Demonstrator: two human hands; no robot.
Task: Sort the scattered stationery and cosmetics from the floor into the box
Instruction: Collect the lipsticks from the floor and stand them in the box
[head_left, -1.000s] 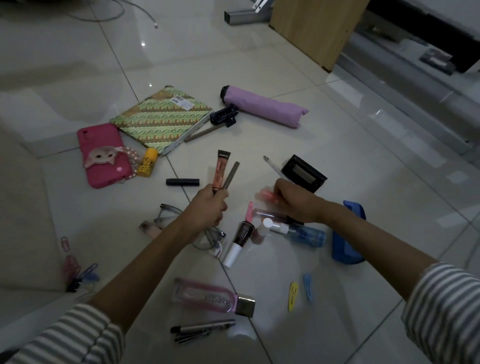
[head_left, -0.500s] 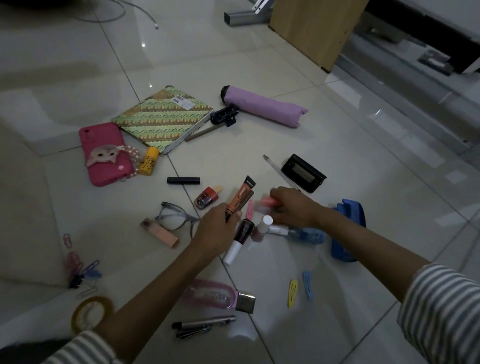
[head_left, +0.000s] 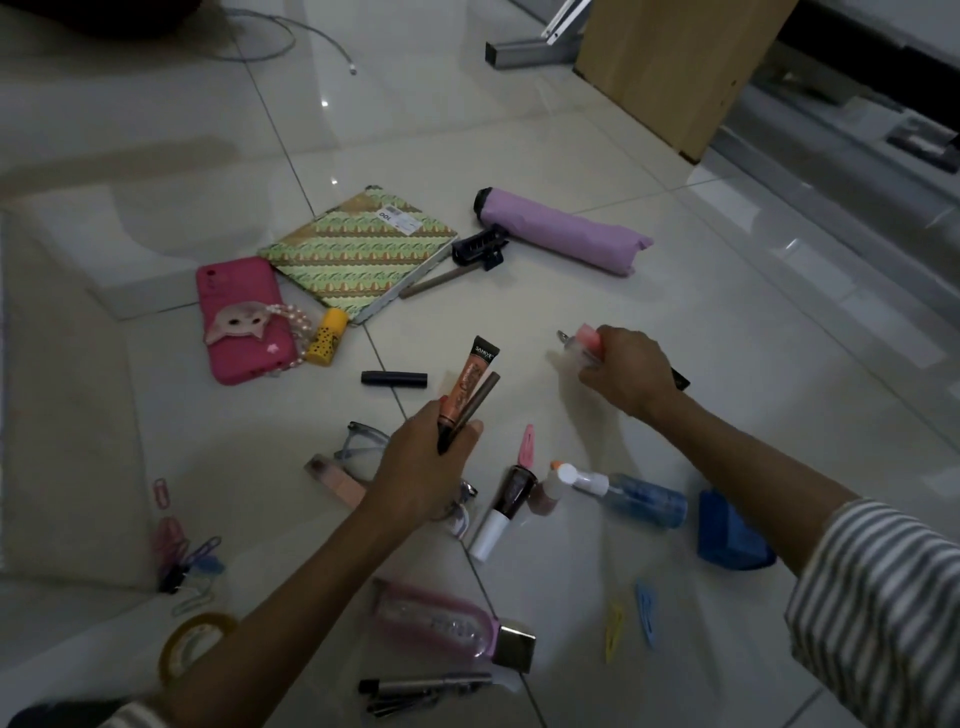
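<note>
The orange tube (head_left: 470, 387) and the brown pencil (head_left: 480, 397) stick up out of the left hand (head_left: 423, 467), side by side and touching, with their long way pointing to about 1 o'clock. The left grip is clenched round their bottom ends, so they are up off the floor (head_left: 727, 338). The right hand (head_left: 631, 374) is well apart, at about 2 o'clock from the left one. Its grip pinches a pink and clear thing (head_left: 584, 345) that pokes out toward 10 o'clock; it is too blurry to say what it is. Both hands are full, so I think the next job is to carry these to the box, but I cannot see a box for sure. The nearest loose things are the pink hair clip (head_left: 527, 441) and the dark bottle (head_left: 504, 506), on the floor at about 3 o'clock from the left hand, and the left hand is nearer to them
</note>
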